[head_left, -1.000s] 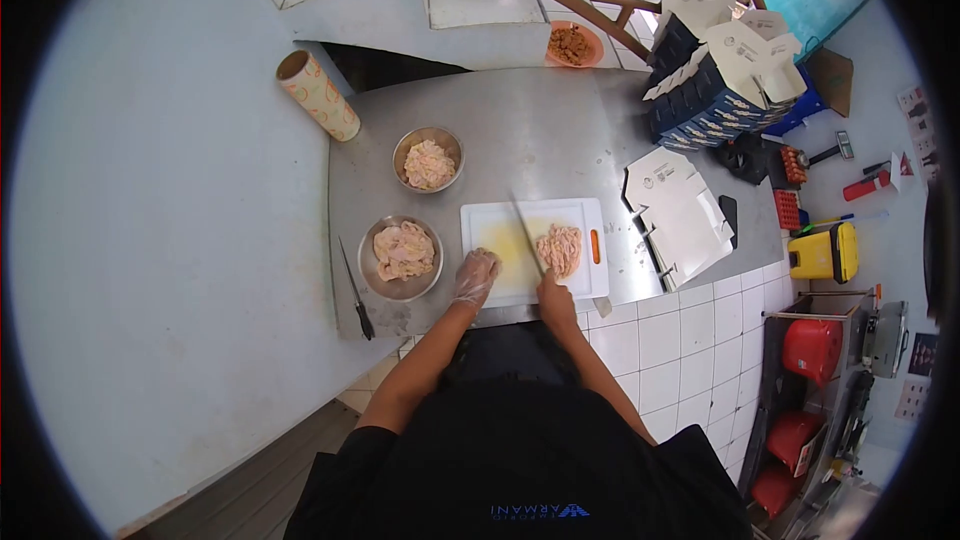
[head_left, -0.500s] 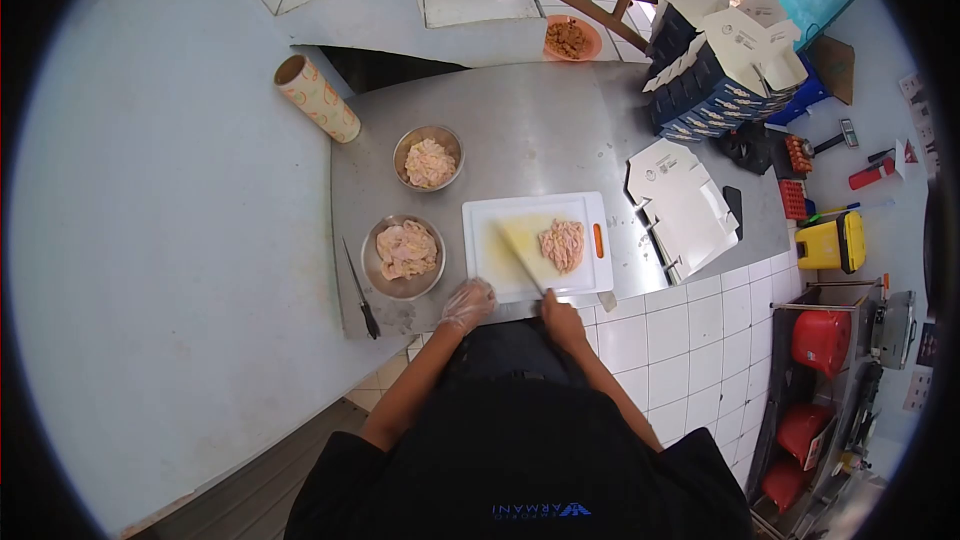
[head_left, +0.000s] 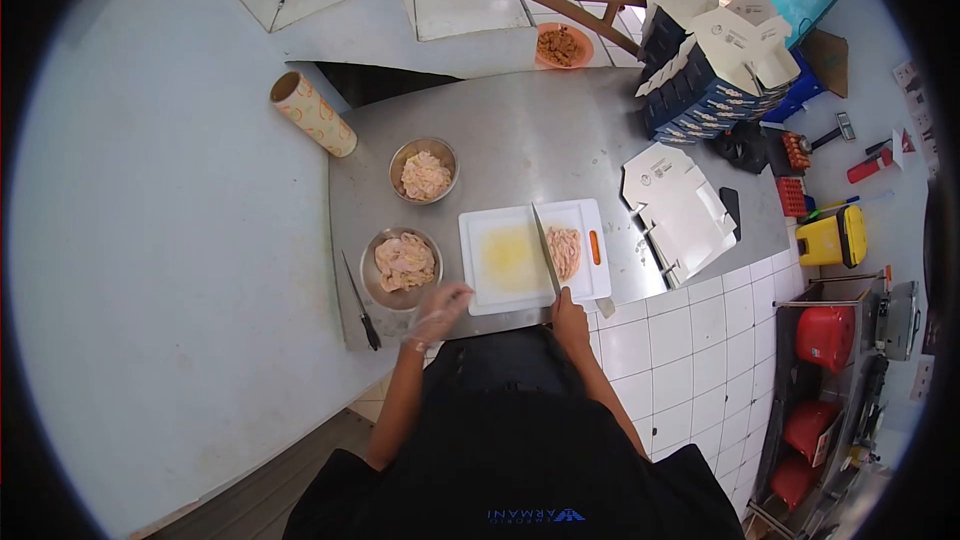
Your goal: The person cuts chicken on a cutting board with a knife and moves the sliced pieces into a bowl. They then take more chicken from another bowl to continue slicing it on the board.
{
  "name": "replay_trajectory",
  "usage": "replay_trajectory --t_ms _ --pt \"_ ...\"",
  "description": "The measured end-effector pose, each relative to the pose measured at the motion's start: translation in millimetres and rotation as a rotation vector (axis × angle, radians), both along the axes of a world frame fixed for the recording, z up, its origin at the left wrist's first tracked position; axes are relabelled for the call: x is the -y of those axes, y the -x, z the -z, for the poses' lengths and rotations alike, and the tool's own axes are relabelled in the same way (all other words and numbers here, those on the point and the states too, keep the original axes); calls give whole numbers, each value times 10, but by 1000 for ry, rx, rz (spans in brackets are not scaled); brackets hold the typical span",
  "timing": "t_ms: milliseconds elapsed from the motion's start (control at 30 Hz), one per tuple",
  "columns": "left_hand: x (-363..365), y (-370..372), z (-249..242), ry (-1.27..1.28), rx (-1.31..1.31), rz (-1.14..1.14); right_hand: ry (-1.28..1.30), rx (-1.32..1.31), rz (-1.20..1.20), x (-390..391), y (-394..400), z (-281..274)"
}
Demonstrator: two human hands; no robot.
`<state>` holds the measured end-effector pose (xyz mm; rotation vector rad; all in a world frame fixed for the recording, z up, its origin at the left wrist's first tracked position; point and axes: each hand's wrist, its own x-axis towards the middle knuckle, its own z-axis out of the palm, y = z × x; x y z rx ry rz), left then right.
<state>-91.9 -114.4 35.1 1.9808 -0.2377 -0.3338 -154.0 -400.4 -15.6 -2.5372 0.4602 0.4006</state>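
My right hand (head_left: 570, 323) grips the handle of a kitchen knife (head_left: 545, 246). The blade stands across a white cutting board (head_left: 475, 285), along the left side of a pile of chopped raw chicken (head_left: 565, 253). My left hand (head_left: 440, 314), in a clear plastic glove, hovers off the board's lower left corner with loosely bent fingers and nothing visible in it. Close to it, a metal bowl (head_left: 372, 285) holds larger pieces of raw chicken (head_left: 404, 261). Farther back, another metal bowl (head_left: 398, 180) contains chopped chicken (head_left: 425, 176).
A second knife (head_left: 362, 305) lies left of the near bowl. A patterned roll (head_left: 315, 115) lies at the back left. Flat cardboard (head_left: 680, 205) and a phone (head_left: 731, 212) lie on the right, below stacked boxes (head_left: 720, 70). An orange bowl (head_left: 585, 48) stands beyond the steel table (head_left: 520, 120).
The knife has swung right from the board's middle to the edge of the chicken pile and is more upright in view. My left hand has moved left, off the board's corner.
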Motion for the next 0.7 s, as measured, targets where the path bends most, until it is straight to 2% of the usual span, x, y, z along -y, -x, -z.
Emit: replay_trajectory --t_ms 67,167,267,367,433,500,533,600,633,700 --pt "-196 -119 -210 -49 43 -148 -38 -17 -16 -75 -21 -26" --pt "-649 -277 60 -141 103 -322 -18 16 -157 -109 77 225" --pt "-1045 -376 139 -422 -50 -277 91 1 22 27 63 105" --pt "-1112 -420 146 -544 35 -281 16 28 49 59 68 -30" --pt "-1100 -508 690 -445 241 -286 -31 50 -21 -6 76 -22" --pt "-991 -542 707 -539 406 -194 -63 91 -141 -94 111 90" --pt "-886 -572 532 -672 462 -95 -63 101 -145 -114 117 174" --pt "-822 -615 480 -799 149 -172 -42 117 -145 -78 110 231" --pt "-780 -654 455 -849 -6 -210 -17 93 -56 -29 106 189" --pt "-802 -687 377 -752 0 -228 28 59 58 108 47 131"
